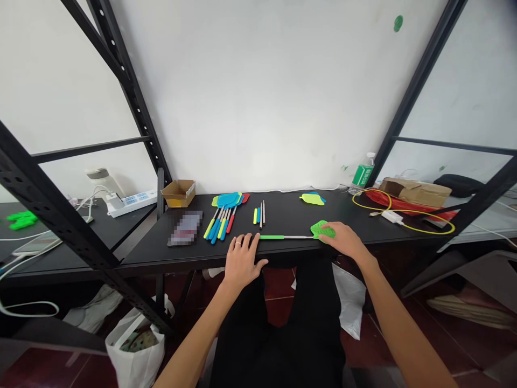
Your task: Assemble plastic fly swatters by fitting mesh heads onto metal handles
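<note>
A green fly swatter (272, 237) lies lengthwise along the front of the black table, its metal rod leading right to the mesh head. My right hand (343, 241) grips that head between thumb and fingers. At the handle's left end rests my left hand (243, 261), fingers stretched out on the tabletop and thumb apart; whether it touches the handle I cannot tell. Beyond my left hand is a fanned pile of blue, yellow and red fly swatters (229, 200). Several loose handles and rods (259, 214) lie beside the pile. Loose swatter heads (312, 199) sit near the wall.
A small open cardboard box (177, 195) and a blurred flat object (186, 228) are on the left. At the right stand a bottle (362, 173), a yellow cable (420, 229) and another cardboard box (416, 193). Black metal shelf posts (129, 81) frame the table.
</note>
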`<state>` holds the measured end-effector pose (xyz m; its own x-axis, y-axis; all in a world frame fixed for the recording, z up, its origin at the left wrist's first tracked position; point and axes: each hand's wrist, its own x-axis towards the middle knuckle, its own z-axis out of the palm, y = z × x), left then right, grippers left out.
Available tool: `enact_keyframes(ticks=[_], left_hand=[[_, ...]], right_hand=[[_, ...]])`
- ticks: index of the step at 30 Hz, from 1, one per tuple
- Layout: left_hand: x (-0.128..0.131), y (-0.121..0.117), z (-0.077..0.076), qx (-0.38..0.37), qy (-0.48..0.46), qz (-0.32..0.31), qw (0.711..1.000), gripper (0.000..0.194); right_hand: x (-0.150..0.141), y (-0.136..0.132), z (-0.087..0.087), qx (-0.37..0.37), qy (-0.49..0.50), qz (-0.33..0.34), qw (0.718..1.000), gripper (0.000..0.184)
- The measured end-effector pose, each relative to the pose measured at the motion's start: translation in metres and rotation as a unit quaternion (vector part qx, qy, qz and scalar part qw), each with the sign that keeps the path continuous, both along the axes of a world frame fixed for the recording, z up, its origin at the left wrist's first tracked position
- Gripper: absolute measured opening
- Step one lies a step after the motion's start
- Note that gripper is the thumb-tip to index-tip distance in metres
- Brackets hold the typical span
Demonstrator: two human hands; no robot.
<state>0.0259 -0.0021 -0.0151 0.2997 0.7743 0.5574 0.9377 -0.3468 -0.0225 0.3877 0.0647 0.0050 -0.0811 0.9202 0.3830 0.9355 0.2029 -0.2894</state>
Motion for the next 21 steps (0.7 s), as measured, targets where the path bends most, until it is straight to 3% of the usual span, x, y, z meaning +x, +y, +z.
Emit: enact_keyframes(ticks=[9,21], left_hand=[[0.000,-0.001,0.001,0.000,-0.001,-0.001,1.000,0.071],[0.000,0.001,0.000,0.004,-0.001,-0.002,1.000,0.073]], right_hand=[[-0.003,-0.005,0.005,-0.016,-0.042,-0.050,0.998,0.043],[-0.020,-0.019,0.026,-0.126,-0.041,-0.167,0.977,0.061]])
